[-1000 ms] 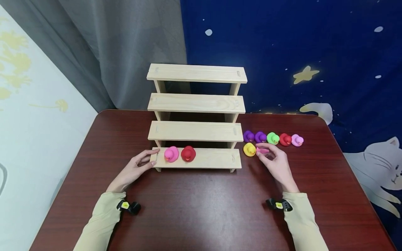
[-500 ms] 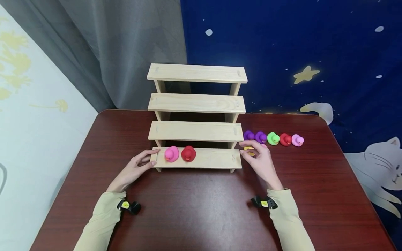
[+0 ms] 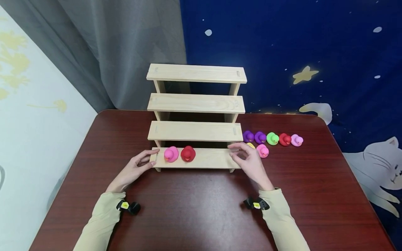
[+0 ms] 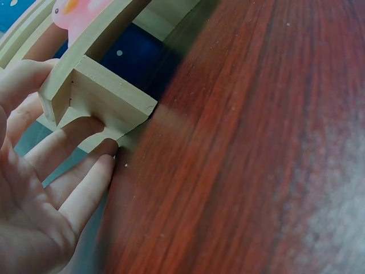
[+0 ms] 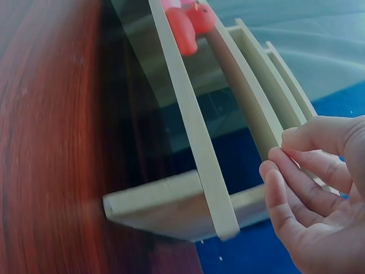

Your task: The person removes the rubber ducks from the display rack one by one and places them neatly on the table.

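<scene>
A four-step wooden display shelf (image 3: 196, 131) stands on the table. On its bottom step sit a pink rubber duck (image 3: 171, 154) and, to its right, a red rubber duck (image 3: 188, 153). My left hand (image 3: 133, 170) grips the left end of that step; in the left wrist view its other fingers (image 4: 85, 188) extend beside the shelf's side support. Over the step's right end is my right hand (image 3: 249, 164), thumb and fingers loosely bent, nothing between them. In the right wrist view, its fingertips (image 5: 274, 165) appear just off the board's end. Contact there cannot be told.
Right of the shelf, a row of purple, green (image 3: 272, 138), red and light pink ducks lies on the table (image 3: 194, 209). In front of it sit another pink duck (image 3: 262, 151) and a yellow duck (image 3: 250, 145), partly hidden by my right hand. A grey curtain hangs behind.
My right hand has left the pink duck beside the yellow one and moved left to the right end of the bottom step. My left hand has stayed in place.
</scene>
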Motion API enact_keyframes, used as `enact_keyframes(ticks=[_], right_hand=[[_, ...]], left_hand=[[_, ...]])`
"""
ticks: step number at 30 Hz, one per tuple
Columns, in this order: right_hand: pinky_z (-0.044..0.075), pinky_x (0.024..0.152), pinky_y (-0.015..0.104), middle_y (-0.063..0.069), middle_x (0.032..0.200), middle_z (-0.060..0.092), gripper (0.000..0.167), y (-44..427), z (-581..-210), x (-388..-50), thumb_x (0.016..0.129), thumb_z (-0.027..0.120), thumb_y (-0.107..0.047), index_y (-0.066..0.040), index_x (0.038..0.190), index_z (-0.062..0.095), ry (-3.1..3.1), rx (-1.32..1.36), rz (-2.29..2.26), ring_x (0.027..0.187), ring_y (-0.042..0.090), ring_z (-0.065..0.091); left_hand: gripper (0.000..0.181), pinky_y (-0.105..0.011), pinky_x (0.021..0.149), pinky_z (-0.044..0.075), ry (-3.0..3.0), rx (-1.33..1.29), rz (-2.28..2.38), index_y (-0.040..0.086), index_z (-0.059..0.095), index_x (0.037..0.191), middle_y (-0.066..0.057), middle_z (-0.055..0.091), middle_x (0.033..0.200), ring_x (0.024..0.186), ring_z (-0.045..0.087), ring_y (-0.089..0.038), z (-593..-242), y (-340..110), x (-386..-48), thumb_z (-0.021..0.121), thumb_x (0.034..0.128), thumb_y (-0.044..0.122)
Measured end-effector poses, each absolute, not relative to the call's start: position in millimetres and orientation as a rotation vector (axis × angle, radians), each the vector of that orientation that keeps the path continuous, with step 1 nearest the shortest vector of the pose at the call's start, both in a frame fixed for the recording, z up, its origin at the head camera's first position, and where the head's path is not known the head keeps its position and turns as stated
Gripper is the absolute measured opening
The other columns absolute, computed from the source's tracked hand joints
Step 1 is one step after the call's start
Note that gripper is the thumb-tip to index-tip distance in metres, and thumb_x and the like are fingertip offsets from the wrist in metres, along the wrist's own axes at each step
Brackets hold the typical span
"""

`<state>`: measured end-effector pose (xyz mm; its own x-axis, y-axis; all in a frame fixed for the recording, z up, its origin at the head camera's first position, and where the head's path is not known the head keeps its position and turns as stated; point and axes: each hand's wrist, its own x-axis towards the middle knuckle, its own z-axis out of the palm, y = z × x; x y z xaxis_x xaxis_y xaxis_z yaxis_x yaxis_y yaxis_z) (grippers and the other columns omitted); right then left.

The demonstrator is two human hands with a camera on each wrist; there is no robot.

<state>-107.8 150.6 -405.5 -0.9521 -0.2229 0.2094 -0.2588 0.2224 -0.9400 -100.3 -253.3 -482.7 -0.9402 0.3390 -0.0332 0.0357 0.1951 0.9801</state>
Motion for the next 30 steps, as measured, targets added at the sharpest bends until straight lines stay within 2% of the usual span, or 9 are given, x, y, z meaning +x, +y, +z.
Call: enact_keyframes(ticks=[2, 8, 11, 17, 24, 30], right_hand=[[0.051, 0.080, 0.030, 0.027, 0.108, 0.064, 0.023, 145, -404, -107, 0.085, 0.064, 0.013, 0.012, 0.108, 0.064, -2.452, 0.492, 1.872, 0.090, 0.040, 0.063], [0.050, 0.081, 0.049, 0.027, 0.105, 0.065, 0.023, 127, -404, -107, 0.084, 0.065, 0.012, 0.012, 0.107, 0.064, -2.491, 0.602, 1.816, 0.092, 0.040, 0.064], [0.049, 0.081, 0.052, 0.026, 0.103, 0.066, 0.022, 117, -405, -108, 0.083, 0.066, 0.013, 0.012, 0.105, 0.065, -2.497, 0.649, 1.774, 0.092, 0.040, 0.064], [0.049, 0.082, 0.052, 0.027, 0.103, 0.065, 0.022, 100, -413, -112, 0.083, 0.066, 0.013, 0.013, 0.105, 0.064, -2.461, 0.736, 1.813, 0.092, 0.041, 0.064], [0.051, 0.082, 0.036, 0.010, 0.106, 0.069, 0.024, 87, -442, -124, 0.085, 0.070, 0.003, 0.000, 0.109, 0.068, -2.483, 0.732, 1.851, 0.087, 0.021, 0.066], [0.051, 0.082, 0.034, 0.006, 0.113, 0.068, 0.033, 72, -444, -122, 0.085, 0.070, 0.002, -0.004, 0.117, 0.067, -2.472, 0.757, 1.879, 0.089, 0.018, 0.066]], left_hand=[[0.048, -0.023, 0.090, 0.045, 2.226, 0.360, 1.818, 0.010, 0.048, 0.142, -0.012, 0.051, 0.140, 0.115, 0.057, -0.015, -482, -253, -101, 0.061, 0.0959, 0.011], [0.048, -0.022, 0.089, 0.045, 2.222, 0.340, 1.813, 0.011, 0.048, 0.142, -0.013, 0.052, 0.138, 0.115, 0.058, -0.016, -482, -253, -101, 0.062, 0.0956, 0.013], [0.048, -0.022, 0.089, 0.045, 2.221, 0.333, 1.810, 0.011, 0.048, 0.142, -0.012, 0.052, 0.139, 0.115, 0.057, -0.015, -482, -253, -102, 0.062, 0.0955, 0.013], [0.049, -0.023, 0.089, 0.045, 2.211, 0.333, 1.813, 0.010, 0.048, 0.142, -0.013, 0.052, 0.138, 0.115, 0.057, -0.016, -483, -253, -102, 0.062, 0.0956, 0.013], [0.049, -0.022, 0.089, 0.044, 2.219, 0.324, 1.809, 0.011, 0.048, 0.142, -0.013, 0.052, 0.138, 0.115, 0.057, -0.015, -483, -253, -101, 0.063, 0.0955, 0.014], [0.048, -0.022, 0.090, 0.044, 2.223, 0.335, 1.809, 0.011, 0.048, 0.142, -0.013, 0.053, 0.137, 0.115, 0.058, -0.015, -482, -253, -100, 0.062, 0.0957, 0.013]])
